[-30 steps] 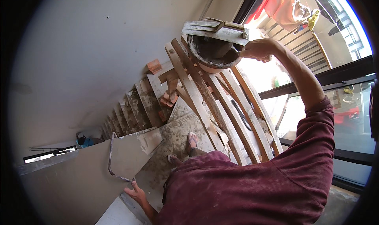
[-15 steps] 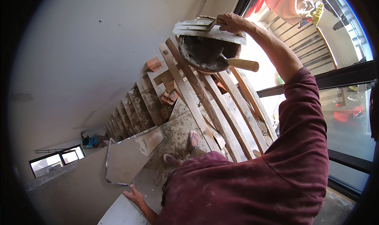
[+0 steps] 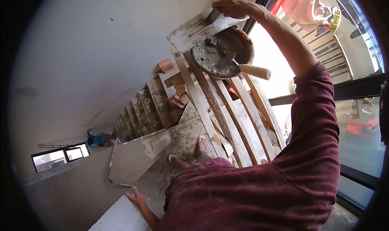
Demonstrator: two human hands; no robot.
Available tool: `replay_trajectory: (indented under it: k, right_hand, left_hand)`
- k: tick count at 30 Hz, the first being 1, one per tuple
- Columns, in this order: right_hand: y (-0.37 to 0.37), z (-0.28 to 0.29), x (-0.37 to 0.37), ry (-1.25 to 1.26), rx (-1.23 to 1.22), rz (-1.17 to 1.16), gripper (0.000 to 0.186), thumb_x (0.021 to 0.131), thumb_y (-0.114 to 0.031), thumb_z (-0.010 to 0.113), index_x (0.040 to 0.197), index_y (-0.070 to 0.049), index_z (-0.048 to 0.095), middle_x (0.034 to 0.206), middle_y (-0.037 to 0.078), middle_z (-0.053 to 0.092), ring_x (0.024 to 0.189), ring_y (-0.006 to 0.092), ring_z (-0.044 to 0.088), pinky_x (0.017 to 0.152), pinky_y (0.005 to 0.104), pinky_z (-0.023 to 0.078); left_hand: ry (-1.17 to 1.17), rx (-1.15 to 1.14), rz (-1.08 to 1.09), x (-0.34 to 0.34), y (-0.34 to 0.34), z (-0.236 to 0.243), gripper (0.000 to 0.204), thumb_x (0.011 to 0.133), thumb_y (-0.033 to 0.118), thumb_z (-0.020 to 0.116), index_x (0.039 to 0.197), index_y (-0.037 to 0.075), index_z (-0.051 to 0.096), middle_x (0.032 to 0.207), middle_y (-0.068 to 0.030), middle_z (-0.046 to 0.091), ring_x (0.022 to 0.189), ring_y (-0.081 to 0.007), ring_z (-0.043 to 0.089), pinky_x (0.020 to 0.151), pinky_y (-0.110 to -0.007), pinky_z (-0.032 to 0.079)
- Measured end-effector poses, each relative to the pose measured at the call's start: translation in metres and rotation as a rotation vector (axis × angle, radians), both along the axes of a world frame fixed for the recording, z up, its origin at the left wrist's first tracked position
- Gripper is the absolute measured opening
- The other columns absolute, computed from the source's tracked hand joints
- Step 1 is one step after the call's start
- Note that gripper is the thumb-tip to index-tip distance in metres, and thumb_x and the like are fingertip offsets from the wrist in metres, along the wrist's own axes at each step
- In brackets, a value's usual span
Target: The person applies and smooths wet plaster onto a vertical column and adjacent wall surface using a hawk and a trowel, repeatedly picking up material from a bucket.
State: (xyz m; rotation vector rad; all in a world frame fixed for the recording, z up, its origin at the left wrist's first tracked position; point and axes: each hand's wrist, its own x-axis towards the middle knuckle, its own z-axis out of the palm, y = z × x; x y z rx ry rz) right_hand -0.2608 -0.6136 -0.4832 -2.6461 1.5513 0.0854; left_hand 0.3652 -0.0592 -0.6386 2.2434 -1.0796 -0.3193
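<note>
In my right hand (image 3: 231, 7), raised at the top, I grip a plastering float (image 3: 194, 31) by its handle. Its flat, mortar-smeared blade is tilted and overlaps the rim of a bucket (image 3: 250, 44). Wet grey mortar (image 3: 202, 60) lies in the bucket, which rests on wooden planks. A trowel (image 3: 254, 71) leans in it, its wooden handle sticking out over the right side. Low on the left, my left hand (image 3: 136, 197) is closed round the lower end of a bent metal rod (image 3: 109, 170), which angles up beside a low plastered wall.
Several long wooden planks (image 3: 225, 113) slope down beneath the bucket. Mortar-stained stairs (image 3: 152, 105) descend at the left, with loose bricks (image 3: 180, 100) beside them. My sandalled feet stand on a dirty landing (image 3: 184, 135). A glazed window frame (image 3: 344, 85) borders the right side.
My right hand has lifted and turned the float, so its blade now tilts down to the left and more mortar shows in the bucket. My left hand keeps its grip on the rod.
</note>
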Motion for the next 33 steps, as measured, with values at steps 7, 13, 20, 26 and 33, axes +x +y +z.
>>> replay_trajectory:
  k: [7,13,20,26,33]
  right_hand:
    - [-0.020,-0.037,0.061,0.196,0.012,0.331,0.039,0.080,-0.001,0.056,0.111,-0.023,0.062,0.116,0.001,0.059,0.131,0.0251,0.045,0.109,0.0721,0.021]
    - [0.018,-0.037,0.044,0.123,-0.187,0.165,0.031,0.079,-0.004,0.063,0.109,-0.013,0.066,0.107,0.007,0.062,0.121,0.0254,0.052,0.107,0.0510,0.038]
    - [0.136,0.038,0.065,0.550,0.711,-0.322,0.065,0.083,-0.060,0.066,0.091,0.005,0.067,0.080,0.014,0.069,0.063,0.0295,0.067,0.063,0.0412,0.055]
    - [0.121,0.000,-0.013,0.524,0.645,0.011,0.023,0.079,-0.022,0.066,0.097,-0.007,0.063,0.082,0.015,0.067,0.084,0.0327,0.067,0.071,0.0446,0.053]
    - [0.107,0.084,-0.009,0.720,-0.070,0.163,0.028,0.069,-0.005,0.073,0.094,-0.015,0.066,0.077,0.005,0.068,0.076,0.0258,0.069,0.057,0.0389,0.053]
  left_hand:
    - [0.034,-0.079,-0.030,0.010,0.006,-0.010,0.079,0.091,0.048,0.063,0.130,-0.014,0.034,0.130,-0.0351,0.046,0.123,-0.0437,0.046,0.108,-0.047,0.032]
    - [0.030,-0.116,-0.057,0.014,0.000,-0.016,0.074,0.092,0.048,0.062,0.124,-0.014,0.038,0.125,-0.0340,0.049,0.119,-0.0429,0.048,0.106,-0.047,0.035]
    - [-0.043,0.015,0.039,0.001,0.009,-0.001,0.083,0.088,0.065,0.058,0.107,-0.014,0.047,0.097,-0.0275,0.052,0.095,-0.0399,0.053,0.089,-0.047,0.041]
    - [-0.045,0.143,0.057,0.015,0.007,-0.011,0.088,0.086,0.069,0.058,0.106,-0.016,0.046,0.099,-0.0291,0.050,0.098,-0.0407,0.052,0.091,-0.047,0.041]
    - [-0.002,0.120,0.105,0.010,0.008,-0.009,0.087,0.086,0.066,0.060,0.108,-0.018,0.045,0.102,-0.0293,0.050,0.100,-0.0418,0.051,0.093,-0.046,0.041]
